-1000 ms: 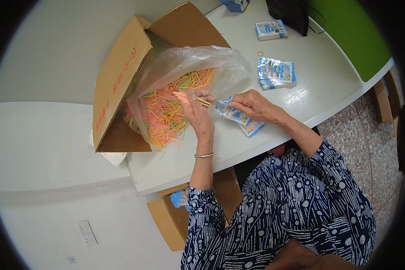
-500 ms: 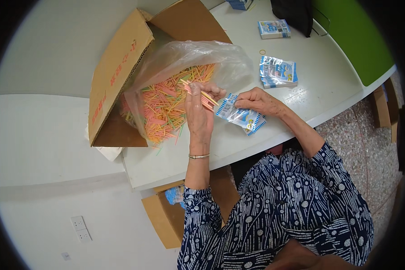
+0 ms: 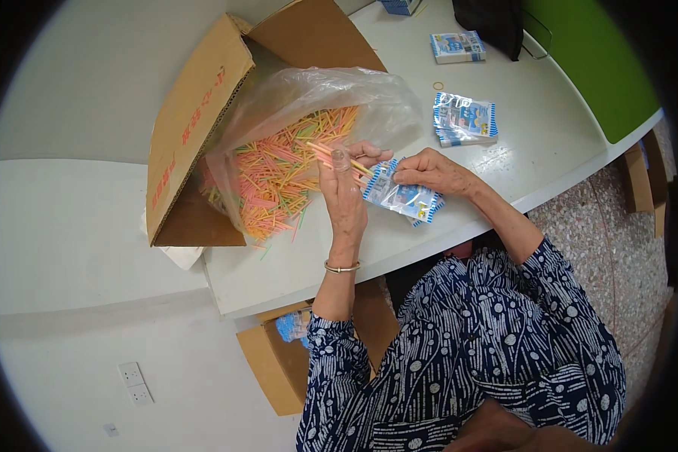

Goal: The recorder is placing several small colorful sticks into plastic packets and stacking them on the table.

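My left hand (image 3: 344,186) pinches a small bundle of thin coloured sticks (image 3: 325,153), their ends pointing toward a small clear packet with blue-and-white edges (image 3: 401,197). My right hand (image 3: 435,172) holds that packet by its upper edge, just above the white table (image 3: 309,260). Behind my left hand a clear plastic bag (image 3: 316,98) spills a heap of orange, pink, yellow and green sticks (image 3: 275,177) out of a tipped cardboard box (image 3: 192,124).
A stack of matching packets (image 3: 465,120) lies to the right on the table, with another small packet pile (image 3: 457,46) and a rubber band (image 3: 438,85) farther back. A dark object (image 3: 493,21) stands at the far edge. A brown carton (image 3: 282,361) sits under the table.
My left hand has drawn a few sticks out of the heap and brought them to the packet, which my right hand has lifted closer.
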Motion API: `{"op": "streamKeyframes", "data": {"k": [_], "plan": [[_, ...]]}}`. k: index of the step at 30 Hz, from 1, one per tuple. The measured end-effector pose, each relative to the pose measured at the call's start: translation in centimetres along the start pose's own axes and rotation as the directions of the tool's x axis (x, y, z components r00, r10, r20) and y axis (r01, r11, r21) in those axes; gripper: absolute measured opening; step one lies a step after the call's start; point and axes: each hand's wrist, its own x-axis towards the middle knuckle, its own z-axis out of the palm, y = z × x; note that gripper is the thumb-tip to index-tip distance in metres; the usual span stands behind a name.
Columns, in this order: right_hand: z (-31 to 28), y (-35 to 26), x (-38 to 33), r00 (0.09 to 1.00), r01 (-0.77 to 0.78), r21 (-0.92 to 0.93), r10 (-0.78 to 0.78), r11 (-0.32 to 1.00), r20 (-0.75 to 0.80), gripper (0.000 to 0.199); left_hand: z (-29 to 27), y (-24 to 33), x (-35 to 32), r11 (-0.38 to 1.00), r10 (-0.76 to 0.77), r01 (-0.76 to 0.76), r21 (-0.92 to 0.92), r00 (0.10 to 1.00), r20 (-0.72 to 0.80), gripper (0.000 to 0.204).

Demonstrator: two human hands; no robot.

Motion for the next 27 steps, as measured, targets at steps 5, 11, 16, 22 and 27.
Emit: {"op": "streamKeyframes", "data": {"k": [5,11,16,22,27], "plan": [[-0.2,-0.1,-0.1,0.999,0.024,0.023,-0.023,0.999,-0.023,0.029,0.4,0.0,-0.8,0.998,0.066,-0.065,0.012,0.994,-0.082,0.038],[0.7,-1.3,-0.5,0.999,0.001,-0.093,0.003,0.996,0.036,0.027,0.4,-0.2,-1.0,0.991,0.131,-0.131,0.007,0.988,-0.086,0.038],[1.2,-1.8,-1.2,0.997,-0.046,0.045,0.048,0.998,-0.058,0.021,0.4,-0.5,-1.7,0.993,0.113,-0.114,-0.006,0.989,-0.097,0.033],[1.4,-0.1,-1.4,0.981,-0.002,0.002,0.003,1.0,-0.192,0.022,0.5,-1.0,-2.0,0.994,0.104,-0.108,-0.02,0.984,-0.145,0.03],[1.1,-0.6,-1.7,0.989,-0.017,0.011,0.018,1.0,-0.145,0.023,0.2,-0.5,-1.5,0.992,0.107,-0.117,-0.049,0.979,-0.173,0.031]]}}
